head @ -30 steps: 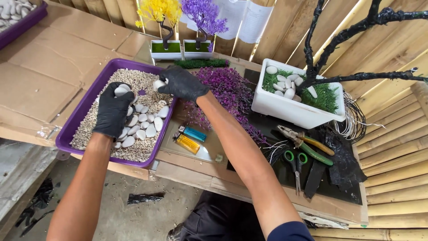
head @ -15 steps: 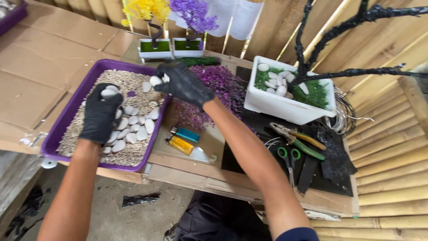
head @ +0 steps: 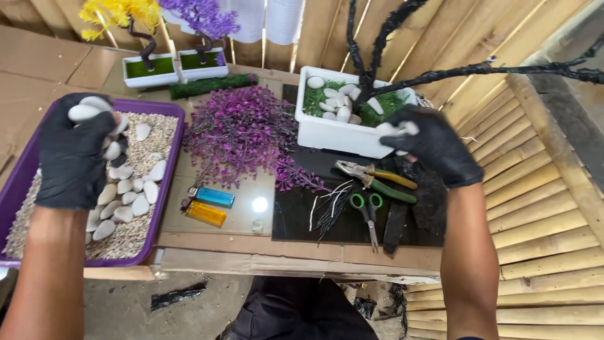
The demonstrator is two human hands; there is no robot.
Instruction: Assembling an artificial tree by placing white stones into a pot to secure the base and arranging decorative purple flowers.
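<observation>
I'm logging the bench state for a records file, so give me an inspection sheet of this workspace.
Surface: cardboard-covered bench with a dark mat.
Job's things: purple tray of gravel and white pebbles; white planter with green turf, pebbles and a black tree trunk.
Clutter: purple foliage, two lighters, pliers, scissors, two small potted trees.
Grippers: left hand, gloved, holds pebbles over the tray; right hand, gloved, holds pebbles at the planter's corner.
Cables: loose wire pieces.
Surroundings: bamboo slats.
</observation>
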